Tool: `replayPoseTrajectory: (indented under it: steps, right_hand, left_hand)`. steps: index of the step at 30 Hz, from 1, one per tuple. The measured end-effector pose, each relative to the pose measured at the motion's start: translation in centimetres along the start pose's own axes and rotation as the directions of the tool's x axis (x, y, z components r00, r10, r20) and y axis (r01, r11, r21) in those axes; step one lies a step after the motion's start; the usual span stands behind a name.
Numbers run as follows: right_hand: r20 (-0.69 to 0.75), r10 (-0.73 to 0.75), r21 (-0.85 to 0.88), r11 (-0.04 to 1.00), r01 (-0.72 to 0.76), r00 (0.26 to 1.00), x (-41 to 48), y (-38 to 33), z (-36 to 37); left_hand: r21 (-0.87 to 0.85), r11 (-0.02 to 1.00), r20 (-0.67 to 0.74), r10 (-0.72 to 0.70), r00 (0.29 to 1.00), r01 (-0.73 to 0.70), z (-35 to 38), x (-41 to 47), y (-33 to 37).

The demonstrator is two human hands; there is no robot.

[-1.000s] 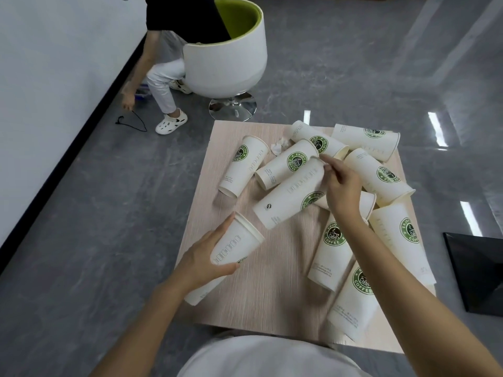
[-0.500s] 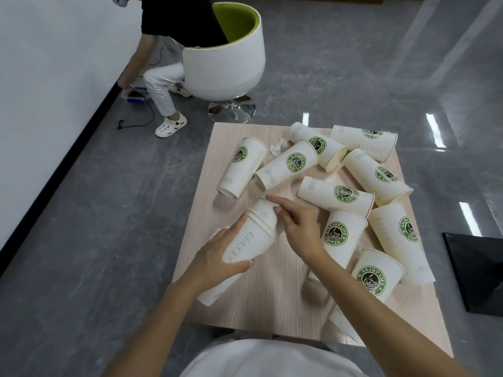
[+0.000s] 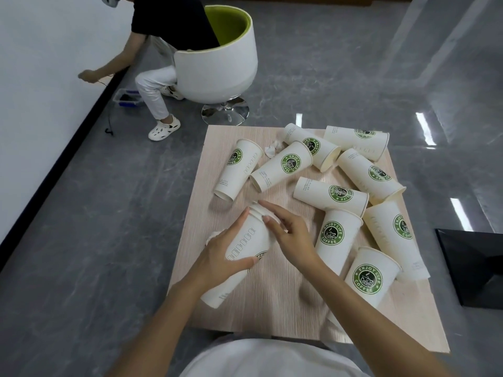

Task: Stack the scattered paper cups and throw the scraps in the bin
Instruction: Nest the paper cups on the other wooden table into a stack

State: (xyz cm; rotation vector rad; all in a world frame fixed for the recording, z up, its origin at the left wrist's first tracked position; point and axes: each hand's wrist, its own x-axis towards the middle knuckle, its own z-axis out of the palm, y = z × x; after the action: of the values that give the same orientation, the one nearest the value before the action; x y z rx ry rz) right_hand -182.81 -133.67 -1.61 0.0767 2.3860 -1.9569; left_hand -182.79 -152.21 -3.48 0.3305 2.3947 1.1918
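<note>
My left hand [image 3: 223, 258] grips a tilted stack of white paper cups [image 3: 246, 240] over the left front of the wooden table [image 3: 285, 303]. My right hand [image 3: 292, 235] rests on the stack's rim end, fingers curled over the top cup. Several loose cups with green coffee logos lie on their sides across the table, such as one at the far left [image 3: 239, 170], one in the middle [image 3: 330, 193] and one near the front right [image 3: 367, 276]. Crumpled white paper scraps [image 3: 273, 148] lie between the far cups.
A white swivel chair with a green inside [image 3: 217, 61] stands beyond the table, with a person in it leaning toward the wall. A small blue box [image 3: 130, 100] sits on the grey floor by the wall. A black object [image 3: 479, 265] lies right of the table.
My right hand carried a loose cup from the middle of the table to the cup in my left hand and pushed it in. The person in the chair leaned further toward the wall.
</note>
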Motion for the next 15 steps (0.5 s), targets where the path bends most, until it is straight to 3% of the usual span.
replayPoseTrajectory:
  steps: [12, 15]
  right_hand:
    - [-0.123, 0.036, 0.030, 0.999, -0.032, 0.992, 0.0, 0.9, -2.1]
    - [-0.214, 0.016, -0.031, 0.999, -0.023, 0.977, 0.6, 1.5, -4.5]
  left_hand:
    - [0.084, 0.996, 0.002, 0.004, 1.000, -0.004, 2.1, 1.6, 1.6]
    - [0.092, 0.996, 0.000, 0.021, 1.000, -0.021, 2.3, 2.0, 1.6]
